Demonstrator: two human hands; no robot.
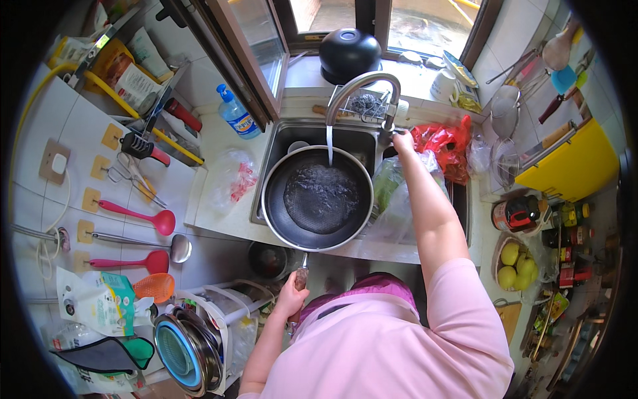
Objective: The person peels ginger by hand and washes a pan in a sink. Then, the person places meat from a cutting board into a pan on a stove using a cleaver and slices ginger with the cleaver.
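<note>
My left hand (293, 295) grips the handle of a dark frying pan (279, 199), which sits over the left basin of a steel sink (287, 130). From the curved spout of the faucet (362, 77) a stream of water (329, 144) falls into the pan, where water (321, 197) ripples across the bottom. Reaching forward, my right hand (402, 142) is at the faucet's base by its lever; the fingers partly hide what they touch. A clear plastic bag with green vegetables (391, 187) lies just right of the pan, beside my right forearm.
A red plastic bag (443, 149) lies behind the vegetables. Left of the sink stand a blue dish soap bottle (238, 112) and a crumpled clear bag (232, 179). An open window sash (249, 45) juts in at the back left. A black wok-like vessel (350, 55) rests on the sill.
</note>
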